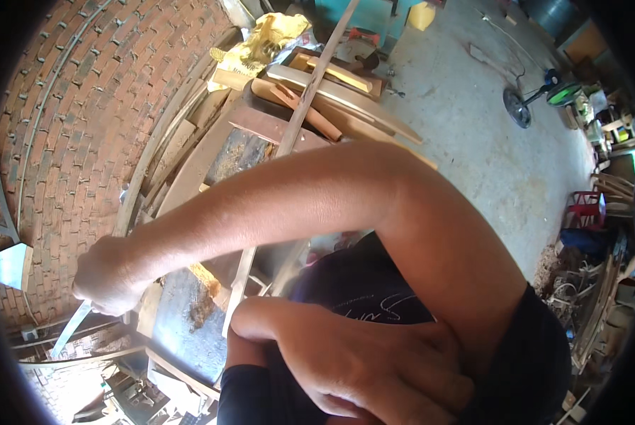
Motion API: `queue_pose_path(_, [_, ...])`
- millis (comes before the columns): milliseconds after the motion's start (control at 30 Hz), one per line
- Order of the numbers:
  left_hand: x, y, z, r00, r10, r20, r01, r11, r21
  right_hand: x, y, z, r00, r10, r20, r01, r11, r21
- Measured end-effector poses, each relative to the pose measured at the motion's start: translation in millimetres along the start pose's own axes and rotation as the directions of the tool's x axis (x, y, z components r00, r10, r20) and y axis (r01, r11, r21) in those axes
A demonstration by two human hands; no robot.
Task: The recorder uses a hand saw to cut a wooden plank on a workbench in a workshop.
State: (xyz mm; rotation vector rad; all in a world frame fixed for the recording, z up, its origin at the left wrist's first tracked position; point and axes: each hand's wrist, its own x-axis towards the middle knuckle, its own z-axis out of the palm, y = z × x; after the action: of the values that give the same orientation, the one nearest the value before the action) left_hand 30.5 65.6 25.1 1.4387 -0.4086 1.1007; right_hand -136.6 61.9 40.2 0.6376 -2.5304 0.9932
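The right hand reaches across to the left, its grip closed around a thin pale strip that runs down past the brick wall. The left hand lies near, fingers loosely curled on the dark shirt, holding nothing. Wooden boards are piled far on the desk.

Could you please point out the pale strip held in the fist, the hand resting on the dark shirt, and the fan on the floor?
pale strip [69, 329], head view, its middle
resting hand [374, 365], head view, its back
fan [521, 108], head view, its round guard
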Motion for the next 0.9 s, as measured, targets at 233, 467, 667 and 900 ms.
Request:
queue_pose_path(233, [-1.7, -45.2, -3.8, 0.985, -0.139, 0.105, 0.133, 0.989, 0.056, -57.1, 1.5, -14.0, 0.997, 0.071, -0.001, -0.071, 0.989, 0.132])
queue_pose_path(467, [-10.3, -63.4, 10.0, 0.925, -0.378, -0.024, 0.379, 0.925, 0.023, -129.5, 6.1, -31.4, 0.942, 0.314, 0.119, -0.336, 0.871, 0.360])
queue_pose_path(667, [-15.3, -87.1, 3.7, 0.580, -0.655, -0.484, 0.613, 0.743, -0.270, -207.8, 107.2, -17.7, 0.840, 0.543, -0.010, -0.493, 0.771, 0.403])
queue_pose_path(900, [-31.5, -111.9, -17.4, 0.493, -0.536, -0.686, 0.508, 0.817, -0.273, -250.2, 159.6, -23.1, 0.776, 0.627, -0.061, -0.609, 0.772, 0.183])
